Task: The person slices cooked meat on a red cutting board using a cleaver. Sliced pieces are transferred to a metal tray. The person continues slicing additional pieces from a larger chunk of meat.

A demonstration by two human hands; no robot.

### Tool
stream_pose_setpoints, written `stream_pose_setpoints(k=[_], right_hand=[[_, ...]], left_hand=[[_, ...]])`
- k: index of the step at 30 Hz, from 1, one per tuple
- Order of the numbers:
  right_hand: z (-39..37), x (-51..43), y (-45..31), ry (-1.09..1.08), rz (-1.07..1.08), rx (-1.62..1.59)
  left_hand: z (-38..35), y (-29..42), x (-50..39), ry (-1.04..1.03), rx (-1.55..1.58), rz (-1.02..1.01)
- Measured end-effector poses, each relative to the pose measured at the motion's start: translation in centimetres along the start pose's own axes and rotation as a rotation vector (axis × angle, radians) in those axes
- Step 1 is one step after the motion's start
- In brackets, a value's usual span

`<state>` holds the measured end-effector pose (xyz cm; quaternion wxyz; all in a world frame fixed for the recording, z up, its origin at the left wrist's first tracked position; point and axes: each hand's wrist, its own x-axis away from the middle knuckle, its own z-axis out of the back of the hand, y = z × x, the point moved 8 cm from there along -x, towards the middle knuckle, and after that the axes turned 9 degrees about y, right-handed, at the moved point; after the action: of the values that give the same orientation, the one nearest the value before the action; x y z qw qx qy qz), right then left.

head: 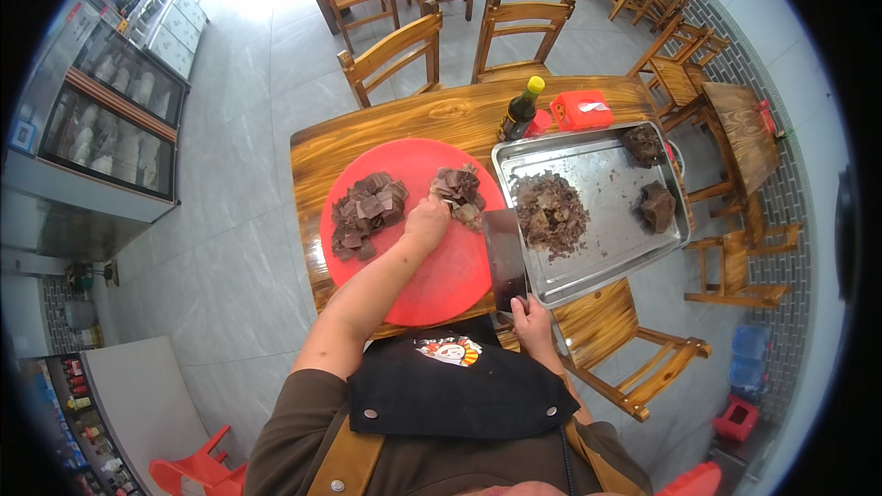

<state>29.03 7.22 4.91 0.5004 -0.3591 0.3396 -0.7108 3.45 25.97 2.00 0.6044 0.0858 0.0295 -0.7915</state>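
Note:
On the round red cutting board (441,282) lie two piles of sliced dark cooked meat, a larger left pile (368,210) and a smaller right pile (458,189). My left hand (428,220) is at the lower left edge of the smaller pile, its fingertips touching pieces there; whether they grip any is hidden. My right hand (530,320) holds a cleaver (506,248) by its handle, the broad blade between the board and the metal tray (586,282). In the tray are a heap of chopped meat scraps (551,213) and two dark meat chunks (657,207) at the right.
Behind the tray on the wooden table (393,120) stand a dark sauce bottle with a yellow cap (520,110) and a red tissue box (581,110). Wooden chairs stand beyond the table, and another chair (606,331) is close at the right front, below the tray.

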Motion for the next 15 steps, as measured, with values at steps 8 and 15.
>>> stream_pose_setpoints(k=[8,15], right_hand=[[0.1,0.3,0.8,0.019,-0.009,-0.026],[-0.3,0.2,0.0,-0.023,-0.03,-0.05]], left_hand=[[1.3,-4.4,3.3,-0.079,0.877,0.531],[-1.4,-3.8,7.9,-0.251,1.778,1.053]])
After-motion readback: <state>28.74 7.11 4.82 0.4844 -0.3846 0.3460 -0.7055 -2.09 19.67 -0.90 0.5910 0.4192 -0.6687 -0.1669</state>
